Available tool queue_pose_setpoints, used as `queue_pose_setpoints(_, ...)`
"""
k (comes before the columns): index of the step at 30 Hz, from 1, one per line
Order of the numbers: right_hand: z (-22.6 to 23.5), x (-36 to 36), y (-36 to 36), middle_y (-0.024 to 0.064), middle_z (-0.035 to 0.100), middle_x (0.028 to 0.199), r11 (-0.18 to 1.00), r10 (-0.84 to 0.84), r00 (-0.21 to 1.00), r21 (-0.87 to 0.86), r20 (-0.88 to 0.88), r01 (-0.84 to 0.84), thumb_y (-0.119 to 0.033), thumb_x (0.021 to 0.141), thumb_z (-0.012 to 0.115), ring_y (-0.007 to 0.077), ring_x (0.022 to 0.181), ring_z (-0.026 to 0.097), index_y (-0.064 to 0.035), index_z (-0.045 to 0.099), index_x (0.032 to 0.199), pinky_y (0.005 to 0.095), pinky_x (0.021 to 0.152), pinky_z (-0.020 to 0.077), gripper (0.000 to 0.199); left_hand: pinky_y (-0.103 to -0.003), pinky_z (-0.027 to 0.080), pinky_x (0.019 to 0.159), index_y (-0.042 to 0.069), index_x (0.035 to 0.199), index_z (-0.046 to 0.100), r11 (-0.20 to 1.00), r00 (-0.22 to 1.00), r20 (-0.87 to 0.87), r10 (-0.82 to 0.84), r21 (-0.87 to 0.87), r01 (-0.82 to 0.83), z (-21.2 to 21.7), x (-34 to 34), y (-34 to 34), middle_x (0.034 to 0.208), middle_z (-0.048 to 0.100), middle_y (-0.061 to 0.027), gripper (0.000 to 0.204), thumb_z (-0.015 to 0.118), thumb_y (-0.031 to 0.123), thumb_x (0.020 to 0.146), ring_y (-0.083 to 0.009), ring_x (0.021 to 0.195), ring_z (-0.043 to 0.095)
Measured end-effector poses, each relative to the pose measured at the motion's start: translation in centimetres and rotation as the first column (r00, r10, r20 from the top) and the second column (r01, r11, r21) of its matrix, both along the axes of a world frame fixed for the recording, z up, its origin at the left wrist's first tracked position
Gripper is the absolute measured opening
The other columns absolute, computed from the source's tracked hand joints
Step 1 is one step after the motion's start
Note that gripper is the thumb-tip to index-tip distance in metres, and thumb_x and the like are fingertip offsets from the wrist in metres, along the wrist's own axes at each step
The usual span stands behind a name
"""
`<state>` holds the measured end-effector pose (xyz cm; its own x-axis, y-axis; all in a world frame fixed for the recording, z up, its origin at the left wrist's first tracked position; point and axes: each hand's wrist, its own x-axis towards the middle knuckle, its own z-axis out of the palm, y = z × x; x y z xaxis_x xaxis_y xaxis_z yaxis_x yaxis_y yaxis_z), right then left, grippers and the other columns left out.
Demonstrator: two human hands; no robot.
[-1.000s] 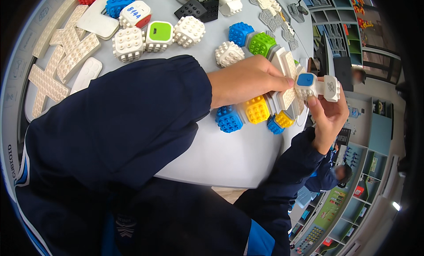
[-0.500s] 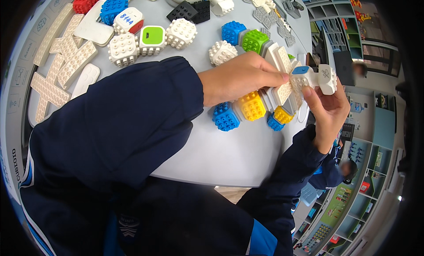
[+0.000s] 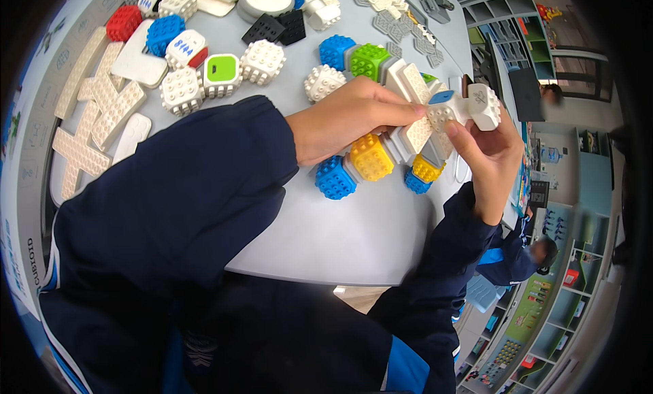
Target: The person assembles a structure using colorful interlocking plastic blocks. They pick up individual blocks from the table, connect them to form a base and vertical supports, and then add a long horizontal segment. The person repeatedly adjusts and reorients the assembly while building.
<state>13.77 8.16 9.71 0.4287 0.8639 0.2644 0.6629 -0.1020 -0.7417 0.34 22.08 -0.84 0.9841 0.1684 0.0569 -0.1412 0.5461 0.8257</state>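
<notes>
Pinched a white studded plate (image 3: pixel 416 134) with left fingers (image 3: pixel 407 113); clamped right fingers (image 3: pixel 460 137) on a blue-topped white block (image 3: pixel 441 112) just beside the left. Likely called for steady bracing and straight, even pressure.

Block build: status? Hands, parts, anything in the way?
Left hand grips block build. Right hand holds blue-topped white block against it; attachment unclear. Loose white studded block near left hand.

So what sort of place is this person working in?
Probably a classroom or workshop: colourful studded blocks on a table, open shelves off to the right, and another person in the background.
</notes>
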Motion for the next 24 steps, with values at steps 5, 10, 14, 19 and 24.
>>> queue_pose_setpoints(5, 0.0, 0.3, 0.0, -0.0028, 0.06, 0.082, 1.0, 0.015, 0.998, 0.0, -0.06, -0.015, -0.002, 0.074, 0.082, 0.0037, 0.068, 0.046, 0.003, 0.067, 0.109, 0.0199, 0.068, 0.0408, 0.038, -0.026, 0.051, 0.085, -0.005, 0.116, 0.065, 0.999, 0.999, -0.002, -0.051, -0.016, 0.051, 0.1, -0.1, 0.1, 0.109, 0.067, -0.0079, 0.04, 0.056, 0.031, 0.101, -0.01, 0.098, 0.064)
queue_pose_setpoints(10, -0.2, 1.2, 0.1, -0.0024, 0.058, 0.082, 0.994, 0.105, 0.994, 0.046, -0.042, -0.103, -0.01, 0.075, 0.084, 0.0042, 0.067, 0.047, 0.0021, 0.068, 0.102, 0.02, 0.064, 0.041, 0.033, -0.028, 0.05, 0.088, -0.007, 0.12, 0.063, 0.998, 0.997, -0.056, -0.054, 0.011, 0.054, 0.6, -0.2, 0.3, 0.114, 0.067, -0.0097, 0.042, 0.052, 0.03, 0.104, -0.0124, 0.104, 0.063)
queue_pose_setpoints(14, -0.4, 2.0, 0.3, 0.0005, 0.055, 0.071, 0.995, 0.081, 0.979, 0.047, 0.19, -0.091, -0.021, 0.074, 0.085, 0.0079, 0.061, 0.044, -0.001, 0.063, 0.087, 0.0238, 0.053, 0.0352, 0.032, -0.027, 0.049, 0.087, -0.004, 0.122, 0.062, 0.997, 0.996, -0.052, -0.079, -0.029, 0.077, 1.2, -0.5, 0.5, 0.113, 0.067, -0.0082, 0.042, 0.05, 0.032, 0.104, -0.0115, 0.102, 0.063)
queue_pose_setpoints(19, -0.8, 2.4, 0.4, 0.003, 0.061, 0.079, 0.99, 0.131, 0.971, 0.033, 0.199, -0.14, -0.026, 0.071, 0.088, 0.0111, 0.064, 0.048, -0.0023, 0.061, 0.09, 0.0253, 0.057, 0.0405, 0.041, -0.027, 0.049, 0.086, 0.0, 0.129, 0.058, 0.995, 0.994, -0.079, -0.08, -0.069, 0.075, 2.1, -0.8, 0.6, 0.12, 0.063, -0.0067, 0.041, 0.05, 0.032, 0.105, -0.0106, 0.106, 0.061)
queue_pose_setpoints(24, -1.2, 2.2, -0.6, 0.0097, 0.065, 0.098, 0.971, 0.128, 0.922, 0.141, 0.364, -0.191, -0.021, 0.075, 0.084, 0.0201, 0.082, 0.06, -0.0024, 0.056, 0.098, 0.0291, 0.069, 0.0473, 0.041, -0.029, 0.049, 0.093, 0.001, 0.134, 0.054, 0.997, 0.995, -0.088, -0.053, -0.054, 0.049, 2.5, -0.7, 0.6, 0.124, 0.062, -0.0078, 0.044, 0.048, 0.033, 0.105, -0.014, 0.114, 0.06)
